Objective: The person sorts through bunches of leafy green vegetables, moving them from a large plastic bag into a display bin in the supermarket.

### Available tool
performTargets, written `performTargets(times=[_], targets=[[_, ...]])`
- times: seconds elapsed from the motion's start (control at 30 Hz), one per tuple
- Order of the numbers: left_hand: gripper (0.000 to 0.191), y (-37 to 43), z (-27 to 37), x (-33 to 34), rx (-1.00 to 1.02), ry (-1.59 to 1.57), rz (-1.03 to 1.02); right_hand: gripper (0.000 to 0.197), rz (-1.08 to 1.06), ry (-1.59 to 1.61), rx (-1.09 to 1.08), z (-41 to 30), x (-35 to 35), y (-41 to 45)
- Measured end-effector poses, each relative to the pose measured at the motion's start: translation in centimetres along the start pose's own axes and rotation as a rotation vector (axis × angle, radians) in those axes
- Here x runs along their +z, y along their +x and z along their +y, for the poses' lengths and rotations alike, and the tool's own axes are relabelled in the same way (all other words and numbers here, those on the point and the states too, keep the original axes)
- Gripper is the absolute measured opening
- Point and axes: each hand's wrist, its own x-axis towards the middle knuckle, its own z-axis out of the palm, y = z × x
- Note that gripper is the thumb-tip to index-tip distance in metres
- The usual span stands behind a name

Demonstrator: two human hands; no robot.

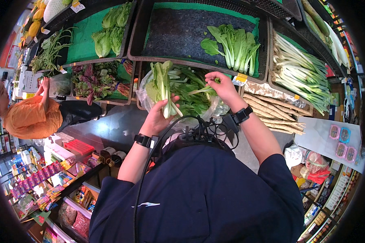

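Observation:
My left hand (158, 120) grips a head of leafy greens (161, 82) by its pale stem base, leaves pointing away from me. My right hand (226, 89) pinches a single leaf with a pale stalk (202, 90), apart from that head. Beneath both hands, a transparent plastic bag (144, 88) stands open, full of loose green leaves (197, 104). Just beyond, several heads of similar greens (238, 48) lie at the right side of a dark-lined black plastic crate (197, 60). A price tag (240, 79) hangs on the crate's front edge near my right wrist.
On the left are red amaranth (92, 80), lettuce (109, 39) and long beans (50, 53). Scallions (298, 66) and long yam roots (270, 112) lie to the right. A person in an orange top (33, 117) stands at the left. Packaged goods (45, 176) fill shelves behind me.

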Motion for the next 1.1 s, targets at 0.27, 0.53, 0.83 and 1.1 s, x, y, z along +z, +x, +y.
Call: performTargets(times=[0.27, 0.53, 0.83, 1.1], targets=[[0.044, 0.4, -0.2, -1.7, 0.016, 0.043, -0.014, 0.028, 0.09, -0.086, 0.035, 1.2, 0.7, 0.3], [0.033, 0.6, -0.8, 0.2, 0.091, 0.013, 0.171, 0.059, -0.073, -0.701, -0.103, 2.8, 3.2, -1.4], [0.026, 0.6, -1.0, 1.8, -0.006, 0.03, 0.126, 0.03, -0.502, -0.572, 0.045, -2.5, 5.8, -1.9], [0.027, -3.5, 2.0, -0.4, -0.058, 0.16, 0.169, 0.02, -0.261, -0.803, -0.234, -1.5, 3.0, -0.4]])
